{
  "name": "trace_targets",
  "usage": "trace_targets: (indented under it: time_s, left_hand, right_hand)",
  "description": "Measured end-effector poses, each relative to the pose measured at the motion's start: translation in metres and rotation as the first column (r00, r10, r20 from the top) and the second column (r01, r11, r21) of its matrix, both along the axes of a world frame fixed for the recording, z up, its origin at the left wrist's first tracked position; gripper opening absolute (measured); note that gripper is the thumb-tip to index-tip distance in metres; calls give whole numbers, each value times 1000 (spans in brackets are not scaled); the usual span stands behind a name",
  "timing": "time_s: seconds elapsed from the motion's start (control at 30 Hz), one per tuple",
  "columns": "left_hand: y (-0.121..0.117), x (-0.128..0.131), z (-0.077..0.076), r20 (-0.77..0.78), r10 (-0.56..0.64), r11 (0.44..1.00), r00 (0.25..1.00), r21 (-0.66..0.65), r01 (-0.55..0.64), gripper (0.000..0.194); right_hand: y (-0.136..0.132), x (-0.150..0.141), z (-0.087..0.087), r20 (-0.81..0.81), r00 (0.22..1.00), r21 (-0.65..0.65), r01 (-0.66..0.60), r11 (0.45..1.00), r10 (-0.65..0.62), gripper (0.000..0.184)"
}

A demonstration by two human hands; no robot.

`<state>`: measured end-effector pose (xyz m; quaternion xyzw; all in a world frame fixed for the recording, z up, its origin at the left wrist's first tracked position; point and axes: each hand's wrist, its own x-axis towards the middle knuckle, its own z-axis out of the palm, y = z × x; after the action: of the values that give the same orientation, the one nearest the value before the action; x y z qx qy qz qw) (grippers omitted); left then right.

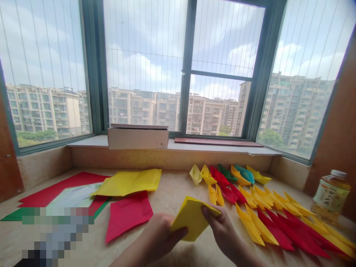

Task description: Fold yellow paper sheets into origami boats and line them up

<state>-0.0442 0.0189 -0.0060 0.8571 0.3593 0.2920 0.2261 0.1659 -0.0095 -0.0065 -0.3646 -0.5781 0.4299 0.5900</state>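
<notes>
A folded sheet of yellow paper (191, 220) is held between both hands above the stone sill, tilted with its top edge away from me. My left hand (161, 231) grips its lower left side, thumb lying across the front. At the upper right corner, my right hand (219, 224) pinches the paper between thumb and fingers. Left of my hands lie a creased red sheet (128, 215) and a creased yellow sheet (129, 182). Several folded paper boats (219, 176) in yellow, red, green and blue stand to the right, with long pointed yellow and red folded pieces (278, 226) nearer me.
A drink bottle (331, 194) stands at the far right. Flat red paper (63, 187) and green sheets lie at the far left, partly under a blurred patch. On the raised ledge below the windows sits a white box (138, 138), beside a dark reddish strip (217, 142).
</notes>
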Motion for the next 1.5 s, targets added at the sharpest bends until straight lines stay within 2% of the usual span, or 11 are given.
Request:
trace_targets:
  time_s: [0.07,0.2,0.37,0.53,0.63,0.77,1.03,1.23,1.33,1.43,1.5]
  left_hand:
    - [-2,2,2,12,49,998,999,47,-49,37]
    - [-9,7,5,79,146,989,986,-17,-145,32]
    - [-15,11,5,184,140,987,973,-99,-124,27]
    - [-16,15,4,275,113,980,955,-186,-63,28]
    - [-17,16,5,298,76,970,952,-245,-1,28]
    - [-16,15,8,287,79,953,955,-302,11,31]
    - [-11,7,14,213,52,961,976,-277,9,39]
    - [-13,7,16,210,134,977,969,-191,-94,39]
    - [-14,12,17,304,112,956,946,-294,-19,46]
    - [-14,16,16,386,85,898,919,-429,97,54]
    - [-15,18,13,401,98,867,911,-484,120,58]
  right_hand:
    - [2,-1,2,-27,1000,4,11,1000,-11,39]
    - [4,0,4,-38,999,-48,10,999,-12,43]
    - [0,-1,1,-15,999,-144,-49,988,47,52]
    - [0,3,-7,-78,996,-210,-50,976,34,76]
    - [4,4,-5,-61,998,-207,-19,978,6,69]
    - [6,3,0,8,1000,-147,18,989,-17,63]
    - [6,5,1,61,996,-105,-52,993,58,54]
    - [4,3,8,56,991,-124,-113,986,120,52]
    - [-1,-1,8,99,974,-157,-189,969,206,54]
    - [-3,-5,4,162,944,-208,-251,945,286,57]
    - [-3,-8,0,186,939,-230,-246,942,290,59]
